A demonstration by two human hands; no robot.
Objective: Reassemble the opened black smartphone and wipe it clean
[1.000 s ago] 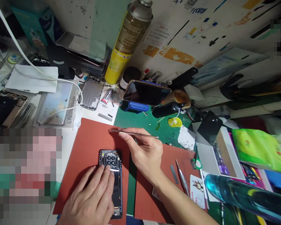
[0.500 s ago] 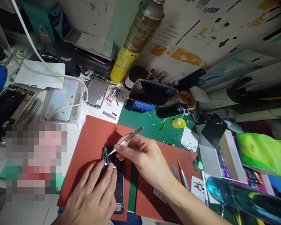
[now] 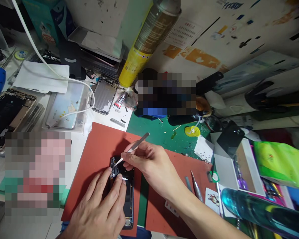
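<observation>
An opened black phone (image 3: 129,205) lies on the reddish-brown mat (image 3: 99,136), its inner parts showing at the top end. My left hand (image 3: 97,202) rests across its left side, fingers stretched out and apart, fingertips touching the phone; the thumb is hidden. Pinched between the thumb and fingers of my right hand (image 3: 149,162) are metal tweezers (image 3: 137,143). They slant down to the left, with the tips at the phone's upper left corner, close to my left index fingertip. Whether the tips grip anything is too small to tell.
Right of the phone lie a pen-like metal tool (image 3: 196,187) and a card (image 3: 212,200). A blue-green bottle (image 3: 251,205) is at the right edge. Behind stand a yellow spray can (image 3: 144,43) and a glue tube (image 3: 120,100). Phone parts (image 3: 10,116) and a white cable (image 3: 31,41) occupy the left.
The view has shifted slightly. The tweezers have tilted a little lower, and my left index fingertip sits a bit higher on the phone, nearer the tweezer tips.
</observation>
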